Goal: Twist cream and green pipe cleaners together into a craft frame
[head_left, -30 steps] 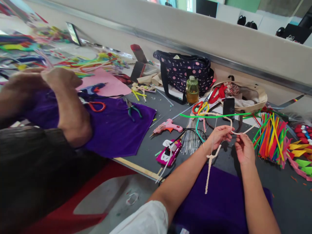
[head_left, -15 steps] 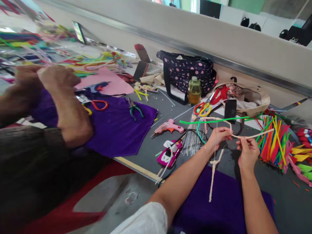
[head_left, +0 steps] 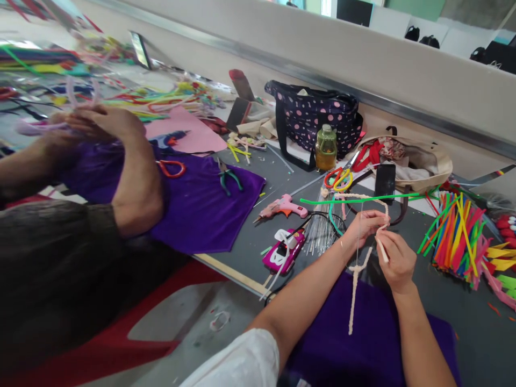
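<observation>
My left hand (head_left: pixel 364 227) is pinched on a cream pipe cleaner (head_left: pixel 381 203), part of which loops away behind the fingers. Just to its right, my right hand (head_left: pixel 398 260) grips the free end of the same stem, which now points downward. Below my left hand hangs a twisted, Y-shaped cream piece (head_left: pixel 353 298), with a thin wire running up from it. A green pipe cleaner (head_left: pixel 322 202) lies across behind my hands. Under my forearms is a purple cloth (head_left: pixel 334 344).
A pink glue gun (head_left: pixel 284 206), a magenta car-shaped item (head_left: pixel 284 252) and scissors (head_left: pixel 342 180) lie left of my hands. A bundle of coloured pipe cleaners (head_left: pixel 455 234) is at right. Beyond stand a bottle (head_left: pixel 325 150) and dotted bag (head_left: pixel 314 115). A co-worker's hands (head_left: pixel 100 123) are at left.
My right hand has moved left and down, bending the cream stem's free end from pointing right to pointing down. The co-worker's hands have shifted, and a pale lilac item shows in them.
</observation>
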`<move>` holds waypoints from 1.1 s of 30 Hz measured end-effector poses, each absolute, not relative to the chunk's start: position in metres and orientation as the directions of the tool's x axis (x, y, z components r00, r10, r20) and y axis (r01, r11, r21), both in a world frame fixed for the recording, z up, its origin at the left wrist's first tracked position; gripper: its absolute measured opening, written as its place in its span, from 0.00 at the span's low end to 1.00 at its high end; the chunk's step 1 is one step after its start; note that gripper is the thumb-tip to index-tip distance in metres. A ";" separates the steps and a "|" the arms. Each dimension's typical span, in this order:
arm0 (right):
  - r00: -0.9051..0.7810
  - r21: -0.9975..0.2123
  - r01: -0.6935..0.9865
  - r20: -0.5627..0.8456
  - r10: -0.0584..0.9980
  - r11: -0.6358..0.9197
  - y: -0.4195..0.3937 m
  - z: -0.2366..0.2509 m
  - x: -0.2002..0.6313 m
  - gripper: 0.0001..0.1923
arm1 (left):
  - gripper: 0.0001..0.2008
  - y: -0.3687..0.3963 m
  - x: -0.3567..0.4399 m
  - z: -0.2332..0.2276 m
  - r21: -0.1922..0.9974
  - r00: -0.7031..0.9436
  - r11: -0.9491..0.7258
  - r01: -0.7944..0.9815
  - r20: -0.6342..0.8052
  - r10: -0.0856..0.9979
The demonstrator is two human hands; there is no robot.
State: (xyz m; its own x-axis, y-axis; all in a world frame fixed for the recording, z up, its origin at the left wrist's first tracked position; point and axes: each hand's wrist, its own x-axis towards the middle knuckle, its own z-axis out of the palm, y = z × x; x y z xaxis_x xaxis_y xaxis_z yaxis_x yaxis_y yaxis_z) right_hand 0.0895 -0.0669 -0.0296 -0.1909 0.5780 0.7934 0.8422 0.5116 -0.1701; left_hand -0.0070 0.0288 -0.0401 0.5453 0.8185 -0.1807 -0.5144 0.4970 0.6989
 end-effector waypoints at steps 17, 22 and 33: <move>0.062 -0.778 -0.617 -0.201 0.978 -0.121 -0.050 -0.036 0.089 0.09 | 0.16 0.028 -0.013 -0.040 0.694 0.732 0.560 -0.453 -0.069 0.677; 0.060 -0.732 -0.673 -0.198 0.978 -0.107 -0.051 -0.030 0.093 0.10 | 0.17 0.029 -0.012 -0.040 0.692 0.719 0.542 -0.477 -0.048 0.694; 0.199 -0.916 -0.379 -0.217 0.956 -0.129 -0.054 -0.031 0.084 0.12 | 0.14 0.026 -0.007 -0.039 0.763 0.647 0.463 -0.452 -0.077 0.759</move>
